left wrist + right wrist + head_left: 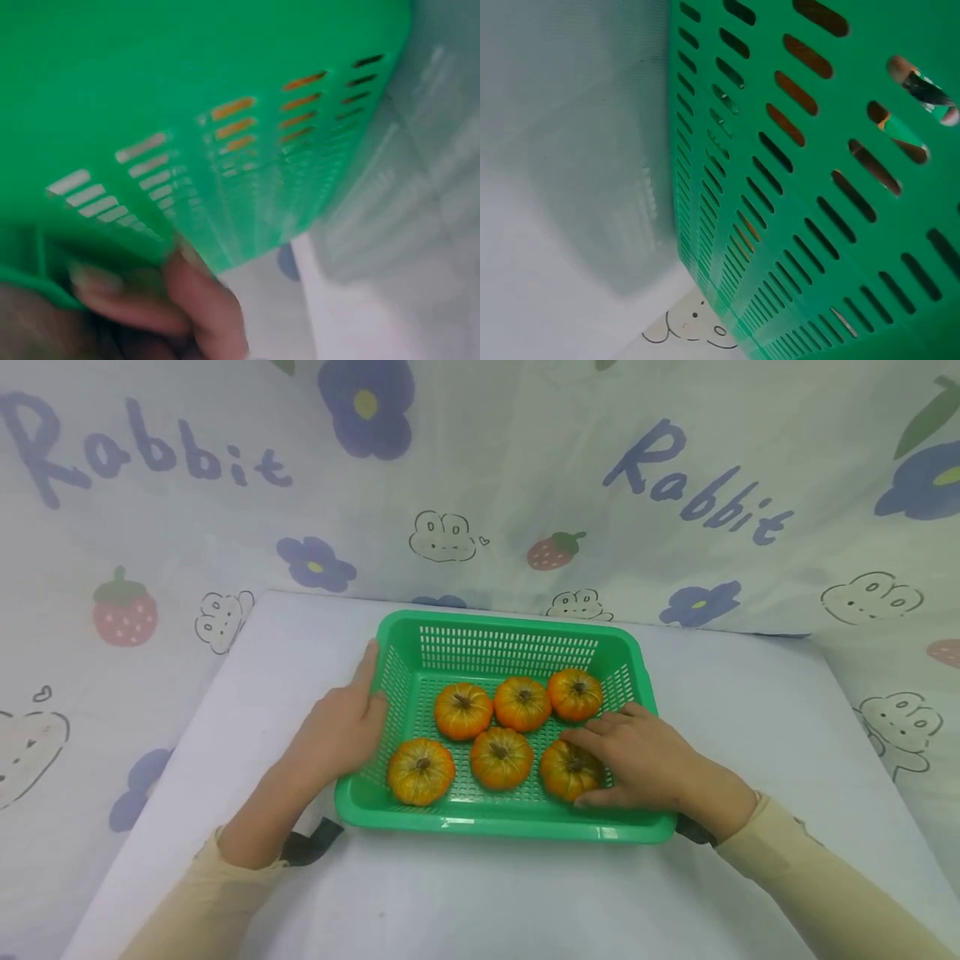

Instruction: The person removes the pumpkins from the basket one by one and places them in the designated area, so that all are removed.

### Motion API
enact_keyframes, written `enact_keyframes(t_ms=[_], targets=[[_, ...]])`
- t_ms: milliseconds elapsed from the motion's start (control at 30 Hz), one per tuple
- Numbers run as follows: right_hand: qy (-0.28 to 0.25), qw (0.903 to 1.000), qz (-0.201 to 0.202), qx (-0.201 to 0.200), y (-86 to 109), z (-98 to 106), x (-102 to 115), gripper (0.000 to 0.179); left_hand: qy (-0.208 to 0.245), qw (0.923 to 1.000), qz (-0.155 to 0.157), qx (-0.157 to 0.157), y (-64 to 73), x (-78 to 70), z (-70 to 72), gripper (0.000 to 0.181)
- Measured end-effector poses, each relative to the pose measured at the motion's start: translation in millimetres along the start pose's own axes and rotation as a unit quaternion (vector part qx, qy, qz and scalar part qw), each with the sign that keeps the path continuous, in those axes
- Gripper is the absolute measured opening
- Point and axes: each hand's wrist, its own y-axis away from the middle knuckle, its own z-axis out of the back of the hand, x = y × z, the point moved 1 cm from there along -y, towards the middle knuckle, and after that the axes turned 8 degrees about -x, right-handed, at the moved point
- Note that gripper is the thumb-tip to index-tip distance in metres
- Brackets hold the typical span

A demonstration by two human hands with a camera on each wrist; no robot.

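- The step in hand appears to be placing or picking up one pumpkin: the right hand (648,756), right of centre in the frame, reaches over the right side of the green basket (510,828) to the lower-right pumpkin (561,774).
- Its fingers lie along the far side of that pumpkin and its thumb at the near side, so the grip looks closed around it. Whether the pumpkin is raised off the basket floor, I cannot tell.
- The left hand (341,727), left of centre, clasps the basket's left side, thumb near the rim; the left wrist view shows bent fingers under the lip. It seems to steady the basket.
- The other pumpkins also lie inside, stems up: the lower-left pumpkin (421,772), the lower-middle pumpkin (502,760) and an upper row of three pumpkins (522,703).
- The basket is in the middle of the frame, over the white table (465,893).
- The next move, as I judge it, calls for either easing the fingers off without rolling the pumpkin, or firming them before a lift clear of the right wall.
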Motion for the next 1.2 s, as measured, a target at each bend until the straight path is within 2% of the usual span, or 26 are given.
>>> enact_keyframes(t_ms=[133,233,433,567,733,900,1067,1200], targets=[[-0.011,0.9999,-0.004,-0.009,-0.5,-2.8,-0.2,0.077,0.095,0.9952,0.007,0.022,1.2,13.4,-0.4,0.069],[-0.024,0.9995,-0.008,-0.018,-0.7,-4.6,0.3,0.078,0.123,0.9922,-0.001,0.017,3.5,19.5,-1.9,0.069],[-0.053,0.997,-0.027,-0.049,1.3,-3.6,-1.5,0.077,0.122,0.9922,-0.016,-0.019,6.6,21.0,-5.7,0.067],[-0.074,0.9948,-0.046,-0.052,4.1,0.9,-4.3,0.078,0.129,0.9912,-0.016,-0.026,4.2,18.5,-8.7,0.067],[-0.099,0.9902,-0.081,-0.056,10.8,13.4,-6.2,0.083,0.144,0.9894,-0.009,-0.017,1.3,15.7,-9.2,0.067],[-0.102,0.9855,-0.111,-0.078,22.5,28.2,-5.6,0.086,0.156,0.9877,-0.001,0.001,-0.2,14.3,-6.1,0.068],[-0.105,0.9793,-0.126,-0.118,38.7,38.2,-5.2,0.082,0.16,0.987,-0.002,0.009,-0.6,15.0,-4.6,0.069],[-0.109,0.9695,-0.156,-0.155,54.9,44.6,-8.4,0.082,0.145,0.9894,-0.009,0.003,-0.8,15.7,-5.0,0.068]])
